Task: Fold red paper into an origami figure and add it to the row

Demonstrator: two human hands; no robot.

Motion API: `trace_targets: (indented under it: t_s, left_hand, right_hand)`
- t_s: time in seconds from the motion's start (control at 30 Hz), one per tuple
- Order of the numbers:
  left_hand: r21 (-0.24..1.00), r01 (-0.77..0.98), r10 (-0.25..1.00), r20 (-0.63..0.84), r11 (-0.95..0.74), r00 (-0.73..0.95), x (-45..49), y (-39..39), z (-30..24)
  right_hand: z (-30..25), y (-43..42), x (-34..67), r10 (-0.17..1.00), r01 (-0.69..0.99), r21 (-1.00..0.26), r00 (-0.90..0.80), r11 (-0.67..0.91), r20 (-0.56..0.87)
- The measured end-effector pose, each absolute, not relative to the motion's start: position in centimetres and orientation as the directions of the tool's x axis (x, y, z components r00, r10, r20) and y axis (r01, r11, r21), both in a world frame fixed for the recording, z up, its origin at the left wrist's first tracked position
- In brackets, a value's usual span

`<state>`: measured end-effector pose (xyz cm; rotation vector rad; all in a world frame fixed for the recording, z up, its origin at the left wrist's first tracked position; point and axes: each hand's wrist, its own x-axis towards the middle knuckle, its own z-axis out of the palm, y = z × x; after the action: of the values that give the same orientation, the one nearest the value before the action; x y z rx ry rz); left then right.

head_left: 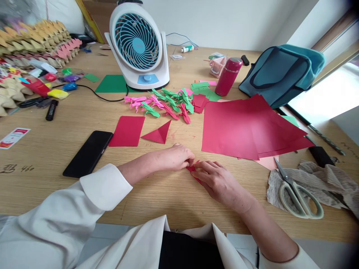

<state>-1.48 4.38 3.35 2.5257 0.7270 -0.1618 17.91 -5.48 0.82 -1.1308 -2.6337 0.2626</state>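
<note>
My left hand [179, 155] pinches one end of a small folded piece of red paper [192, 169] just above the table. Against its other side press the fingers of my right hand [215, 179], which cover much of it. Beyond my hands lie a folded red triangle [158, 133] and a flat red paper rectangle [127, 130]. Several small folded paper figures [168, 102] in pink, green and red are heaped farther back.
Large red sheets [246, 127] spread at the right, with scissors [300, 190] nearer me. A black phone [88, 153] lies left. Behind stand a white fan [138, 45], a red flask [228, 76] and a teal bag [280, 74]. Egg trays [33, 41] fill the far left.
</note>
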Motion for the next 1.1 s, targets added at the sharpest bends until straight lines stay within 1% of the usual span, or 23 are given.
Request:
trace_targets:
  t_s: [0.1, 0.27, 0.33, 0.4, 0.47, 0.57, 0.73, 0.93, 1.1]
  left_hand:
    - [0.425, 0.542, 0.46, -0.286, -0.725, 0.84, -0.9, 4.6, 3.9]
    - [0.446, 0.579, 0.46, -0.353, -0.683, 0.815, -0.4, 4.9, 4.5]
    - [0.48, 0.584, 0.449, -0.375, -0.655, 0.811, -0.3, 5.3, 4.4]
    - [0.53, 0.579, 0.416, -0.404, -0.62, 0.815, -0.2, 5.8, 4.3]
    - [0.551, 0.567, 0.383, -0.42, -0.612, 0.823, 0.0, 6.2, 4.2]
    - [0.532, 0.541, 0.37, -0.399, -0.652, 0.839, 0.0, 6.1, 4.1]
    - [0.487, 0.554, 0.427, -0.355, -0.675, 0.832, -0.1, 5.3, 4.2]
    - [0.47, 0.566, 0.434, -0.366, -0.677, 0.823, -0.1, 5.3, 4.3]
    - [0.47, 0.567, 0.421, -0.386, -0.676, 0.821, 0.0, 5.5, 4.6]
  right_hand:
    - [0.9, -5.4, 17.9, 0.725, 0.667, -0.29, -0.66, 0.686, 0.196]
    - [1.0, -5.4, 17.9, 0.724, 0.664, -0.297, -0.659, 0.687, 0.201]
    - [1.1, -5.4, 17.9, 0.727, 0.666, -0.301, -0.659, 0.683, 0.192]
    - [1.1, -5.4, 17.9, 0.73, 0.669, -0.304, -0.66, 0.678, 0.176]
    - [1.1, -5.4, 17.9, 0.73, 0.672, -0.302, -0.665, 0.677, 0.158]
    - [1.0, -5.4, 17.9, 0.73, 0.674, -0.297, -0.668, 0.676, 0.145]
    - [1.0, -5.4, 17.9, 0.729, 0.673, -0.292, -0.667, 0.679, 0.157]
    - [0.9, -5.4, 17.9, 0.729, 0.669, -0.299, -0.658, 0.681, 0.188]
    - [1.1, -5.4, 17.8, 0.738, 0.681, -0.3, -0.659, 0.668, 0.144]
